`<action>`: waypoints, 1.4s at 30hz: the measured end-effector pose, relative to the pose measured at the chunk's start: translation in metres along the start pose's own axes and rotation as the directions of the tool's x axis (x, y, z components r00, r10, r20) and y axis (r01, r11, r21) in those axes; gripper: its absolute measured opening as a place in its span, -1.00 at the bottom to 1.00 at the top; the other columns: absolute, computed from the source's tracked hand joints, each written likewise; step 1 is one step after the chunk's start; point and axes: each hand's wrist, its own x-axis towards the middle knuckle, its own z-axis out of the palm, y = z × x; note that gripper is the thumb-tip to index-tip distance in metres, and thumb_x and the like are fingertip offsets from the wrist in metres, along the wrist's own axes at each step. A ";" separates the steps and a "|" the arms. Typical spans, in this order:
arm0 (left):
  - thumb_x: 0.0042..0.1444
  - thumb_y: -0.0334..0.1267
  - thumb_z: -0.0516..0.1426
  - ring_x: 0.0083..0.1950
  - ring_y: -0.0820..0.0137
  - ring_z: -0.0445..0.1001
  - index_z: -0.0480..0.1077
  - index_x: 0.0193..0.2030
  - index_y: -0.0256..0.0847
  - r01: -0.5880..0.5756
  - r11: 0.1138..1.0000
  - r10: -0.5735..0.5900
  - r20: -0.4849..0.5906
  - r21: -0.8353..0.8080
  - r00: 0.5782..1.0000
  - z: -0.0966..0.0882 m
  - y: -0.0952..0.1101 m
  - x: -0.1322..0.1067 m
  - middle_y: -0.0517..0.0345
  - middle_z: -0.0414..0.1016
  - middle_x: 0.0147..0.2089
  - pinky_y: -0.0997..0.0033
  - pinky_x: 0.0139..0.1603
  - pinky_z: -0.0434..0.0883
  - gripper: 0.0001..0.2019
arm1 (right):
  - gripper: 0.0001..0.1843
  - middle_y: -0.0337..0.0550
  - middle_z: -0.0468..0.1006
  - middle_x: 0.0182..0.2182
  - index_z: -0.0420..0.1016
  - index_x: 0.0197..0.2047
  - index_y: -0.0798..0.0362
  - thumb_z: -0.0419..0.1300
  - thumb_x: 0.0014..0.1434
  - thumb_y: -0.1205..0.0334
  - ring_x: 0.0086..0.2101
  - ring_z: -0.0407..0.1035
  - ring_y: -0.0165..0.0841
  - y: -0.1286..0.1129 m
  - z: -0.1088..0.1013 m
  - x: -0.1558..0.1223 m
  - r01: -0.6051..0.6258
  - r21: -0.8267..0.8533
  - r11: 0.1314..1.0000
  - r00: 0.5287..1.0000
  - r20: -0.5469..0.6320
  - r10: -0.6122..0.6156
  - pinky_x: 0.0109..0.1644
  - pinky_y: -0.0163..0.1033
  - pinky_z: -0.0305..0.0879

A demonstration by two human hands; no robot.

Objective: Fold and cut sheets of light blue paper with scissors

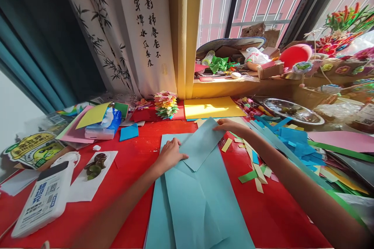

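A small rectangular light-blue paper [202, 146] lies at a slant over larger light-blue sheets [194, 206]. My left hand [172, 154] is at its left corner, fingers curled and thumb against the edge. At the upper right corner my right hand [229, 125] pinches the same paper between thumb and fingers. The large sheets beneath are layered, and one of them has a raised, creased edge near the front.
Paper strips [257, 167] lie scattered right of the sheets, with blue scraps [295, 142] and a metal dish [293, 111] beyond. On the left are a white power bank [43, 198], a tissue pack [103, 124] and a blue paper stack [129, 132]. A folded-paper tower [165, 105] stands behind.
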 end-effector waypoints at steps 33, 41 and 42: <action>0.02 -0.25 0.00 -0.10 0.35 0.41 0.22 -0.07 -0.18 -0.343 0.722 -0.068 -0.555 -0.601 0.829 -0.034 -0.054 0.041 0.08 0.41 -0.11 0.39 -0.12 0.36 -0.70 | -0.75 -0.16 0.36 -0.21 0.20 -0.13 0.01 -0.03 0.08 0.20 -0.23 0.24 -0.35 -0.022 0.074 0.000 0.439 0.255 0.862 0.843 -0.449 -0.297 -0.17 -0.22 0.21; 0.02 -0.22 0.00 -0.20 0.31 0.41 0.31 -0.18 -0.22 -0.160 0.881 -0.171 -0.615 -0.445 0.770 -0.047 -0.111 0.061 0.09 0.45 -0.27 0.38 -0.21 0.33 -0.76 | -0.92 -0.24 0.36 -0.41 0.25 -0.29 0.05 -0.01 0.11 0.29 -0.39 0.23 -0.39 -0.058 0.101 0.061 0.310 0.085 0.947 0.873 -0.419 -0.249 -0.33 -0.27 0.19; 0.02 -0.22 0.00 -0.21 0.30 0.41 0.32 -0.17 -0.22 -0.120 0.900 -0.178 -0.605 -0.419 0.776 -0.046 -0.117 0.062 0.08 0.45 -0.28 0.38 -0.23 0.33 -0.76 | -0.91 -0.23 0.37 -0.40 0.27 -0.28 0.07 0.00 0.12 0.30 -0.38 0.24 -0.39 -0.058 0.104 0.065 0.279 0.068 0.958 0.884 -0.407 -0.228 -0.32 -0.26 0.21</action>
